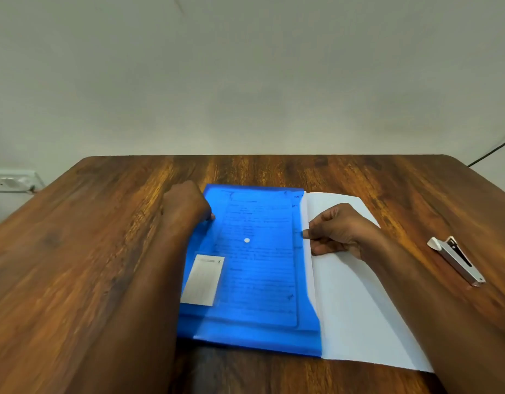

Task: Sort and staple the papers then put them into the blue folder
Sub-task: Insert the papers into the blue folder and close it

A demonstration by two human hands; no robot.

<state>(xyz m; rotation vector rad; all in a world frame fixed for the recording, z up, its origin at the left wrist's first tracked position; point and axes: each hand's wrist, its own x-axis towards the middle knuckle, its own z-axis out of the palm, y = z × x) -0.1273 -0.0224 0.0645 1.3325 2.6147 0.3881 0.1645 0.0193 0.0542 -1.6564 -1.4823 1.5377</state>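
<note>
Sliding into the translucent blue plastic folder (254,268), a white paper stack (356,294) lay partly inside and partly out on the brown wood-grain table (89,237). Written sheets showed through the blue cover, so some paper was already in; a broad white portion of the stack stuck out of the folder's right edge. Left hand (186,206) sat at the folder's upper left edge, fingers curled, apparently gripping or pinning that edge, though the fingertips were mostly hidden. Right hand (336,231) rested on the white stack, thumb and forefinger pinching its left margin just beside the folder's opening, other fingers curled under. Small white metal stapler (455,260) lay well apart to the right, untouched. A white label card (203,280) sat at the folder's lower left. Judgement: sorting and stapling looked finished, though no staple was visible; insertion was underway. Remaining: push the stack fully in and close the folder.
</note>
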